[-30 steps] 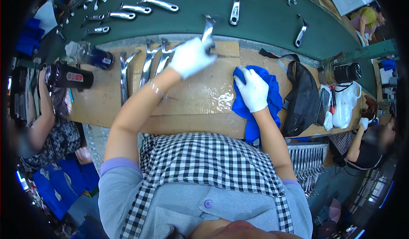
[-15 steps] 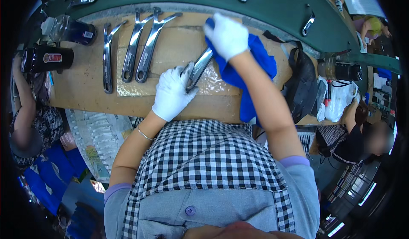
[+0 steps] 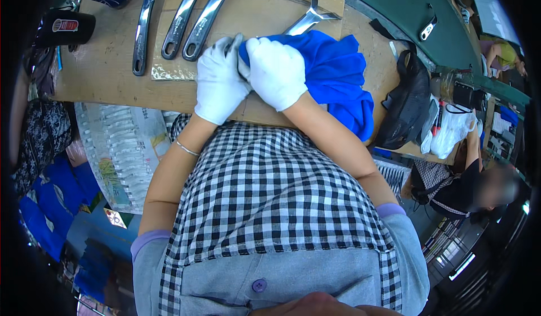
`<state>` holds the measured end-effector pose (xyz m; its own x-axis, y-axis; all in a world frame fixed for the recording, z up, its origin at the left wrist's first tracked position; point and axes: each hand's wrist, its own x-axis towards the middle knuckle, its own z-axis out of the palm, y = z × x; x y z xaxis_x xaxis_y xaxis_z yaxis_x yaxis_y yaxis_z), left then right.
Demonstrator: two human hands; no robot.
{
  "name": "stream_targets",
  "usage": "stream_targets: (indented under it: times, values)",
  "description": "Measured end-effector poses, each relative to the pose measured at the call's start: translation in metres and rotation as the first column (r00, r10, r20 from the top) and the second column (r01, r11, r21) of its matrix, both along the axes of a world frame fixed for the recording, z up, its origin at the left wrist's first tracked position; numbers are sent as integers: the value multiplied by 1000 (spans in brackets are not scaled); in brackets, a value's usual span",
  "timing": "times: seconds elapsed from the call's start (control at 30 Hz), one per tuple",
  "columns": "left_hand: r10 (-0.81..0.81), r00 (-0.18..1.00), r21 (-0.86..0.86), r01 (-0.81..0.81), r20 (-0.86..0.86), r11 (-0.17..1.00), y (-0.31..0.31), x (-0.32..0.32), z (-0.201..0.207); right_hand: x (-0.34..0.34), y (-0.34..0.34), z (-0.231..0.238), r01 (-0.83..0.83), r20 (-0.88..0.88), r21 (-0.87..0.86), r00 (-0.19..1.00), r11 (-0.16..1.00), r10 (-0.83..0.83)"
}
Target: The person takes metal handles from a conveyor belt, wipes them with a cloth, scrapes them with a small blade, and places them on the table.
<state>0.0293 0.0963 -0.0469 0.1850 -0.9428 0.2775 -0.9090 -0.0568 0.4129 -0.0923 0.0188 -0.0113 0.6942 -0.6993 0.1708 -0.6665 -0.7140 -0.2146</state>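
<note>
Drawn back from the far part of the handle, the right hand (image 3: 276, 74) had come down toward the person, bringing the blue cloth (image 3: 333, 62) with it and leaving the forked head of the metal tool (image 3: 309, 22) bare. From where I stood, both white-gloved hands were together, pressed side by side above the near part of the cardboard sheet (image 3: 265, 13). The right was clenched on a bunch of the cloth, the rest of which spread away to the right and hung toward the near edge of the table (image 3: 107, 51). The left hand (image 3: 221, 82) had its fingers curled in, but I could not tell what they closed on, since glove and cloth hid the handle's near end. The tool slanted from beneath the cloth to the far right of the sheet, its fork pointing away. Three more such tools (image 3: 181, 23) lay to the left, heads far, handles near. A black bag (image 3: 404, 105) lay right of the cloth, with a white plastic bag (image 3: 448, 133) beyond it.
</note>
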Motion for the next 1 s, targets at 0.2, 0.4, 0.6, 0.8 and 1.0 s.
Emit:
stream_targets:
  times: [0.2, 0.4, 0.6, 0.8, 1.0]
  values:
    - [-271, 961, 21, 273, -57, 962, -2, 26, 1, -45, 9, -2, -244, 147, 226, 966, 943, 215]
    - [-262, 960, 11, 265, -100, 964, 7, 26, 6, -97, 4, 23, 105, 96, 35, 990, 994, -108]
    - [-197, 976, 27, 200, -87, 979, -5, 0, 8, -96, 0, -10, 107, 198, -18, 975, 994, -102]
    - [-175, 983, -77, 171, -50, 982, -17, -6, -1, -44, -16, -9, 52, 254, 26, 966, 998, -57]
    - [-137, 990, -111, 133, -31, 985, -17, -7, -3, -67, -13, 7, -128, 62, 22, 990, 992, 126]
